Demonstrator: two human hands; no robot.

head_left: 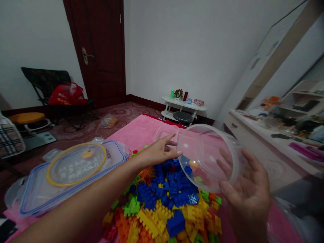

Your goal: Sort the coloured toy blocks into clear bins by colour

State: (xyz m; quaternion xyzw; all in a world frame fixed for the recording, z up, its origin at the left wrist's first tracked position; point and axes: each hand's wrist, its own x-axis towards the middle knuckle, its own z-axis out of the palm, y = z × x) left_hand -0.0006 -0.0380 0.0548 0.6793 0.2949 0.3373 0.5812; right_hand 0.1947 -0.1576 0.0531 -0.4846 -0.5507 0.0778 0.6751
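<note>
Holding a clear tub (202,152) tilted at the edge of a block heap (162,202), my right hand (249,189) clamps its wall between thumb and fingers, seemingly to steady it; my left hand (159,150) hangs beside it, fingers parted, contact unconfirmed from afar.
</note>
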